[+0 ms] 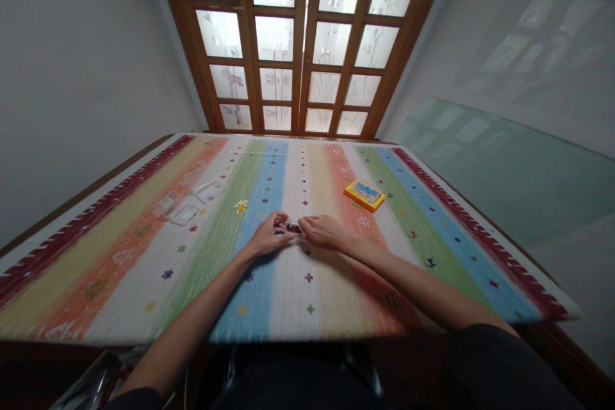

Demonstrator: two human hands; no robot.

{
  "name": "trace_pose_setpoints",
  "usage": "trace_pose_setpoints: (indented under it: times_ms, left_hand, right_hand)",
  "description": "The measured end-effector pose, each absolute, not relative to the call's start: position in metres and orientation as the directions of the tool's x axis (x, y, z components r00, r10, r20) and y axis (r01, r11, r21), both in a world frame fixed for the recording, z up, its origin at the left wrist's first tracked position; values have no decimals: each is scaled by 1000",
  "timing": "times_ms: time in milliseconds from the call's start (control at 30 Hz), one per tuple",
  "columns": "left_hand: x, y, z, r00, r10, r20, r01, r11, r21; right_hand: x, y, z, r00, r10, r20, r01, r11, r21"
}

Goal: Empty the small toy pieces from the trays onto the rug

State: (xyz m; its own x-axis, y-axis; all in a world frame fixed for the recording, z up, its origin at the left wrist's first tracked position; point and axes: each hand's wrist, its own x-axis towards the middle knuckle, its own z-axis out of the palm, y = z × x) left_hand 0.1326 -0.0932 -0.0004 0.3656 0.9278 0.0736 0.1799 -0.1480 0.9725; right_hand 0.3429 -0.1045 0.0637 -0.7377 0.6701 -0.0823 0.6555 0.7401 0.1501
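Observation:
Above the middle of the striped tablecloth (288, 298), my two hands meet around a small object (293, 227) with a pale edge and a dark reddish middle. Its exact kind is too small to tell. My left hand (268, 235) grips its left end with curled fingers and the thumb below. My right hand (321, 231) is closed at its right end, with the fingertips partly hidden. Left of my left hand lies a little heap of yellow and white pieces (241, 206).
Open clear plastic cases (185, 214) lie to the left on the cloth, with another transparent case (208, 190) behind. A yellow box with a blue picture (365, 195) rests at the right. Beyond the table's far edge stand wooden doors with glass panes (298, 45).

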Motion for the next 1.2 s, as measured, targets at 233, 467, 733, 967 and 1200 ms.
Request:
trace_pose_setpoints:
  times_ms: [233,467,733,967,1200]
  left_hand:
    - [128,-103,3,426,900,90,30,-114,993]
    - [112,-111,20,571,821,15,-30,3,1000]
    - [64,-97,27,279,957,81,94,-111,989]
    - [-5,-67,26,-100,911,401,450,-318,834]
    - [-25,-47,21,-7,748,664,747,-437,501]
  right_hand:
    - [363,-71,56,-484,864,140,621,452,-641]
    - [360,-53,60,-475,872,-121,187,-34,-982]
    - [366,-57,35,-340,922,-185,6,-194,-981]
    - [384,-61,5,-402,903,-153,1,-167,-986]
    - [389,-64,-2,-447,889,-99,-10,-115,-993]
